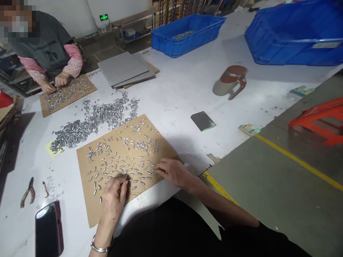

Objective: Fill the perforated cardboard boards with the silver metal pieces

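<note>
Silver metal pieces scattered over cardboard sheet at bench's near edge. Left hand, fingers curled, above sheet's near edge; right hand, fingers bent, at sheet's right corner; cannot tell whether either grips piece. Loose pile beyond sheet's far edge. Phone, pliers left of sheet.

Silver is flashed all across the small metal pieces, set off by the plain tan of the cardboard sheet. White is worn by the tabletop, flecked with dark specks. Deep blue is shown by both bins! Reddish brown and grey-beige are shared by the mug; orange-red is blazed by the stool. Pink, partly dotted, is seen on a co-worker's sleeves, and the grey-green floor is striped yellow.
</note>
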The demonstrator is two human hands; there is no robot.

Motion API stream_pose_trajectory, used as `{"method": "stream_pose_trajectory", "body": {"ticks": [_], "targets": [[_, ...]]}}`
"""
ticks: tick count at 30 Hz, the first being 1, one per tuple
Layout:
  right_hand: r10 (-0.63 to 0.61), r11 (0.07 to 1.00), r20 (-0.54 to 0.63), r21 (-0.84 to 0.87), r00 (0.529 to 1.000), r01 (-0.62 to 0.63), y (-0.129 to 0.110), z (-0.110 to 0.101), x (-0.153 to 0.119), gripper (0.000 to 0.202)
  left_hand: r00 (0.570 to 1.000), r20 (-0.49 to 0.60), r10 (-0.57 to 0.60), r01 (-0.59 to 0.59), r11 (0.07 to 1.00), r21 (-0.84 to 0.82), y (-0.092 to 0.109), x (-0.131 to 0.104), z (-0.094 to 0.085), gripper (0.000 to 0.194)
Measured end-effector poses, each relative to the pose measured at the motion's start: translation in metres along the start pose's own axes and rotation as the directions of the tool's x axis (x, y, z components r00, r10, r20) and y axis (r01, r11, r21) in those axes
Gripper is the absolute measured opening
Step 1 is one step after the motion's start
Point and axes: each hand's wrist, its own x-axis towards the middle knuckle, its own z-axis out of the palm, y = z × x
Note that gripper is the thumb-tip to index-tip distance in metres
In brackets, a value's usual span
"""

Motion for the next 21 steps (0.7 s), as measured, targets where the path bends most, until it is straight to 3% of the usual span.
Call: {"method": "stream_pose_trajectory", "body": {"ticks": [4,12,18,21], "targets": [[0.036,0.996,-0.116,-0.073,0.993,-0.044,0.021,-0.011,0.027,0.02,1.0,-0.005,-0.01,0.01,1.0,0.028,-0.003,-0.003,-0.003,0.022],[-0.073,0.979,-0.092,-0.197,0.993,0.053,0.035,-0.006,0.068,0.019,0.999,-0.038,0.007,-0.006,1.0,0.014,0.003,-0.003,-0.005,0.024],[-0.079,0.994,-0.267,-0.089,0.96,0.057,0.03,-0.002,0.044,0.008,0.999,-0.033,0.013,-0.014,1.0,-0.016,-0.001,-0.004,0.0,0.019],[-0.113,0.993,-0.254,-0.053,0.961,0.103,0.026,0.007,0.02,0.011,1.0,0.005,0.027,-0.027,0.999,-0.034,0.001,0.005,0.001,0.02]]}}
